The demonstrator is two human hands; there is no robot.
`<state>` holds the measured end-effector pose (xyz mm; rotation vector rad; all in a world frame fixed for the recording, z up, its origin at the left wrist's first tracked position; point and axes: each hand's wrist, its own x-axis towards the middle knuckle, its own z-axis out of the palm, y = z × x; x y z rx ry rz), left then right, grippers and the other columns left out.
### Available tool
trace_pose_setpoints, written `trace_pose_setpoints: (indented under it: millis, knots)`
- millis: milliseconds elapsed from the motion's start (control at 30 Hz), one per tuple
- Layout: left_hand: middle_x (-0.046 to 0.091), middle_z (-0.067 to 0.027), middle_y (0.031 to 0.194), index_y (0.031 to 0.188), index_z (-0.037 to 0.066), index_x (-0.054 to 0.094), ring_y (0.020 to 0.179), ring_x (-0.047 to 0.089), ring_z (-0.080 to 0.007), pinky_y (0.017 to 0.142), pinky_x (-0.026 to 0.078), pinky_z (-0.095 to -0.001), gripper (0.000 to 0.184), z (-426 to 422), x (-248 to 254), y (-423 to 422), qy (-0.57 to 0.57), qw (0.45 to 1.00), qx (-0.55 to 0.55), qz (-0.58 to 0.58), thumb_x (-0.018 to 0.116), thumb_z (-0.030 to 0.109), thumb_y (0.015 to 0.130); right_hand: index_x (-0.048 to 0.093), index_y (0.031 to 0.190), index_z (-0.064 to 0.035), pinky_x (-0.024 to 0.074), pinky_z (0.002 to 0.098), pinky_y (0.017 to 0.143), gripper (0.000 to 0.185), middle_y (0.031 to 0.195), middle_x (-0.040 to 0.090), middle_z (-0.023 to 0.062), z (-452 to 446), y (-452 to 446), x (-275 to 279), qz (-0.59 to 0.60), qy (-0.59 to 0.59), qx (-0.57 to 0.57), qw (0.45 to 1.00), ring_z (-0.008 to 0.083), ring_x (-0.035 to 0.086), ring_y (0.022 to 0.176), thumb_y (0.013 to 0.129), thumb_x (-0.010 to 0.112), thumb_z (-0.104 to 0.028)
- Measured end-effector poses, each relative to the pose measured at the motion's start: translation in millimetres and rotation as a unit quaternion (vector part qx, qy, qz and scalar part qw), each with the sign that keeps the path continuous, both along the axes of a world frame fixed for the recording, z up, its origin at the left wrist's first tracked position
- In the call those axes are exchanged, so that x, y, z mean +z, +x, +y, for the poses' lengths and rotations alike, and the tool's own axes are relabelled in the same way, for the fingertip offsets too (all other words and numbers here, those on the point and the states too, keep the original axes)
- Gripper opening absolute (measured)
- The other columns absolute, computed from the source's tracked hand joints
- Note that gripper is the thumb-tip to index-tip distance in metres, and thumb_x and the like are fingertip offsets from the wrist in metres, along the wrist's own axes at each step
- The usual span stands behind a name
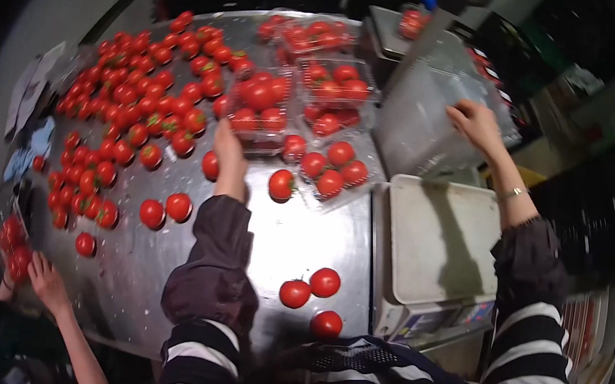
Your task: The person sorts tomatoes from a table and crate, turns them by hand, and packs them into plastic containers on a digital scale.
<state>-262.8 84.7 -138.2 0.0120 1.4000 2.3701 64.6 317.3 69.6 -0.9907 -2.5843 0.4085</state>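
Observation:
My left hand is at the lower left corner of a clear plastic punnet of tomatoes, its fingers closed against the side; part of the grip is hidden. Beside it on the metal table lie a loose tomato and an open punnet with several tomatoes. My right hand is raised at the right, fingers bent together, in front of a large clear plastic bag or liner. Whatever those fingers may pinch is too small to make out.
Many loose tomatoes cover the table's left half. More filled punnets stand at the back. A weighing scale is at my right. A co-worker's hand reaches toward another tomato pack. Another person's blue-gloved hand shows at the back.

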Motion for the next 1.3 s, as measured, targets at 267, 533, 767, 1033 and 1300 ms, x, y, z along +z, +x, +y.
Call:
trace_pose_setpoints:
  millis: [267,533,767,1033,1300]
  knots:
    - [0.056,-0.004,0.094,0.105,0.0,0.053,0.086,0.051,-0.0129,0.076,0.041,-0.0272,0.027,-38,39,71,-0.102,0.963,0.1,0.229,0.054,0.017,0.084,0.064,0.077,-0.0023,0.0448,0.0307,0.057,0.025,0.065,0.061,0.0094,-1,20,-5,0.047,-0.103,0.013,0.994,0.0192,0.058,0.058,0.076,0.062,-0.027]
    - [0.055,-0.0132,0.103,0.103,0.002,0.054,0.097,0.052,-0.0273,0.085,0.04,-0.0344,0.031,25,139,207,-0.134,0.798,-0.116,0.577,0.059,0.011,0.073,0.061,0.077,-0.0015,0.0387,0.0232,0.05,0.018,0.062,0.056,0.0011,15,30,-18,0.184,-0.152,-0.003,0.971,0.0091,0.049,0.053,0.08,0.061,-0.02]
    - [0.04,-0.0112,0.126,0.121,0.006,0.041,0.115,0.037,-0.0334,0.092,0.033,-0.0424,0.055,115,166,279,-0.266,0.551,-0.119,0.782,0.063,0.018,0.072,0.053,0.075,-0.007,0.0401,0.0255,0.051,0.01,0.065,0.052,0.0022,58,126,25,0.696,-0.447,0.048,0.56,0.011,0.047,0.055,0.083,0.054,-0.012]
    - [0.039,-0.0144,0.127,0.126,0.007,0.036,0.117,0.038,-0.0313,0.092,0.035,-0.0419,0.059,112,176,315,-0.255,0.685,-0.203,0.652,0.063,0.026,0.077,0.051,0.073,-0.0051,0.0377,0.0238,0.049,0.011,0.063,0.052,0.0026,-63,260,94,0.427,0.142,0.008,0.893,0.0112,0.047,0.053,0.077,0.06,-0.011]
    - [0.057,-0.0165,0.091,0.117,0.002,0.04,0.074,0.06,-0.0198,0.058,0.047,-0.0253,0.041,35,158,413,0.025,0.923,-0.366,0.116,0.055,0.023,0.085,0.054,0.091,-0.0057,0.0399,0.0352,0.079,0.033,0.093,0.055,0.0072,-172,225,-23,0.156,0.124,0.184,0.962,0.0234,0.052,0.088,0.064,0.068,-0.017]
